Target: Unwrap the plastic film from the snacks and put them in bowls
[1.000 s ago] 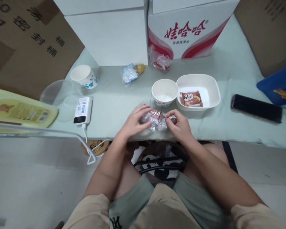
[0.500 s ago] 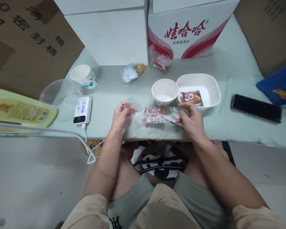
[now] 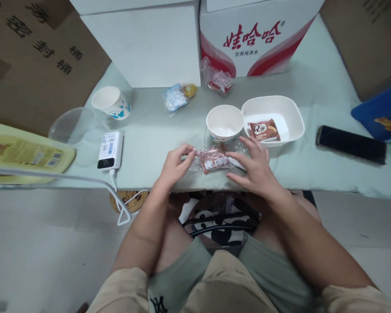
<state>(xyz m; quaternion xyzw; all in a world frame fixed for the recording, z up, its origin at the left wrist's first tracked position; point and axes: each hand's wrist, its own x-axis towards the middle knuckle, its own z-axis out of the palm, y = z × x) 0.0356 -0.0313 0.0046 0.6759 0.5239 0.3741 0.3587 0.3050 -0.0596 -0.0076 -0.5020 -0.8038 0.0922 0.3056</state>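
Observation:
Near the table's front edge lies a small reddish-brown snack packet (image 3: 215, 159), with clear plastic wrap around it. My left hand (image 3: 177, 164) pinches the left end of this plastic between thumb and fingers. On the packet's other side my right hand (image 3: 256, 168) has its fingers spread, close to the packet's right end; whether a fingertip touches it I cannot tell. Behind the packet stands a white paper cup (image 3: 224, 121). Beside the cup, a white rectangular bowl (image 3: 295, 124) contains a brown wrapped snack (image 3: 264, 131).
Two more plastic-wrapped packets, one blue and yellow (image 3: 177, 97) and one red (image 3: 220, 81), lie before white boxes (image 3: 163, 48). Leftward are a paper cup (image 3: 112, 104), a power bank (image 3: 111, 150) with a cable and a yellow bottle (image 3: 29, 154). A phone (image 3: 351, 144) lies at right.
My right hand has let go of the plastic's right end and spread its fingers. My left hand has moved slightly right, still pinching the left end. The view has shifted a little.

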